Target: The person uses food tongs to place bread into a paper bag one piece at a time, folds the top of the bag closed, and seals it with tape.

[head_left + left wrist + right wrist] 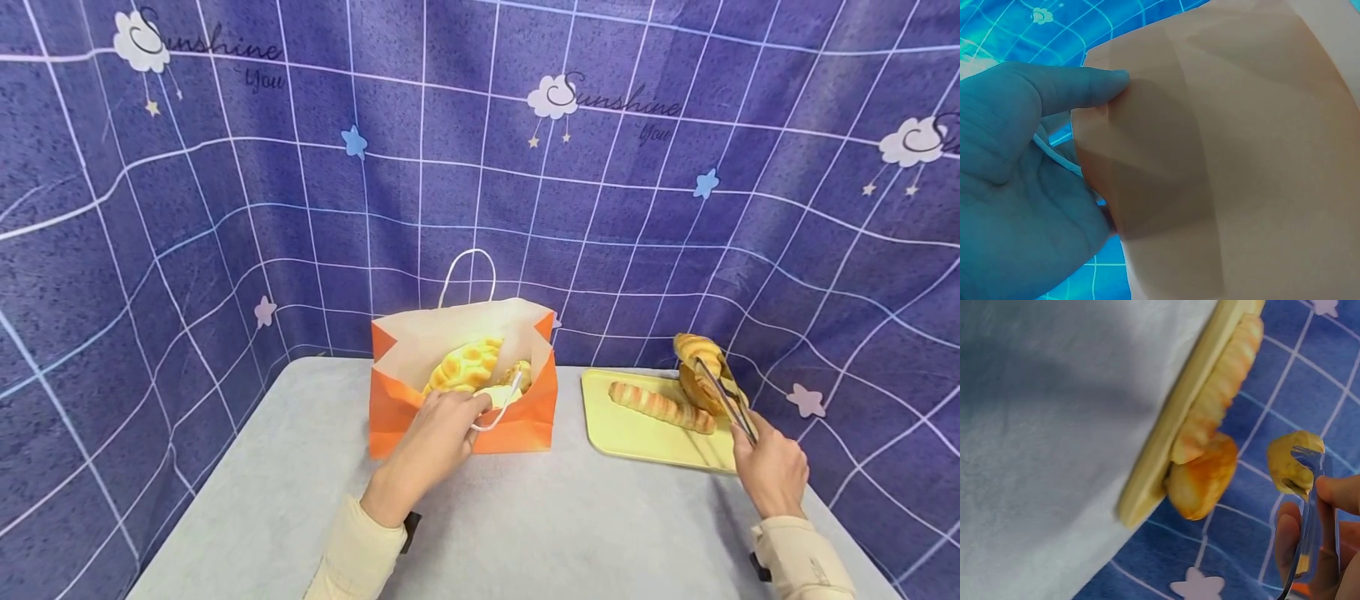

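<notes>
My left hand grips the front rim of an orange paper bag, thumb on its pale inner side in the left wrist view. Inside the bag lie a braided yellow bread and a smaller brown one. Off to the right, my right hand holds metal tongs. A ridged golden bread is clamped in their tips, raised off the yellow tray. Below it on the tray sit a rounded brown bread and a long twisted bread.
The bag stands upright on a grey-white table, its white cord handle rising at the back. Left of the tray there is a gap to the bag. A blue gridded curtain encloses the back and sides.
</notes>
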Available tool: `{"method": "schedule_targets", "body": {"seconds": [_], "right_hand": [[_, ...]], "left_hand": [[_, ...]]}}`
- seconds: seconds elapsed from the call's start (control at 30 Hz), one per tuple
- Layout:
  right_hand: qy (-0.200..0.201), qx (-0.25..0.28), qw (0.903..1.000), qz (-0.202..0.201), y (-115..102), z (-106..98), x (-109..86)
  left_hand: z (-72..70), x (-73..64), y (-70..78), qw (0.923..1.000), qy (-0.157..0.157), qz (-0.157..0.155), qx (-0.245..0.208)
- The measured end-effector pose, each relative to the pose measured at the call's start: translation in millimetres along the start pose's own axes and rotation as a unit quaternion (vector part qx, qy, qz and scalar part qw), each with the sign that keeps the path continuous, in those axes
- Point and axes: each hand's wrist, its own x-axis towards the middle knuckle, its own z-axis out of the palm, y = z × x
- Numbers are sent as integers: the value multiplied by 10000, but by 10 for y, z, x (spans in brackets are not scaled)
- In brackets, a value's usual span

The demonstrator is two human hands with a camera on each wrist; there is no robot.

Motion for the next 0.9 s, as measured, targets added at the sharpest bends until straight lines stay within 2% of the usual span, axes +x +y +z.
{"method": "schedule_targets", "body": {"seconds": [0.33, 0.53, 0.7, 0.9], "right_hand": [[722, 423, 9935, -775, -386, -218, -44], [1056, 819, 9829, -1265, -655, -365, -73], [1137, 1122, 9731, -1660, -877, -493, -103], [987, 1602, 9592, -2112, -1183, -647, -161]], "left_hand": [[-8, -1, 5, 10000, -36, -22, 17], [-7, -2, 10, 9999, -72, -84, 6], [-11, 0, 14, 10000, -2, -46, 19], [-14, -5, 18, 10000, 21, -23, 19]]}}
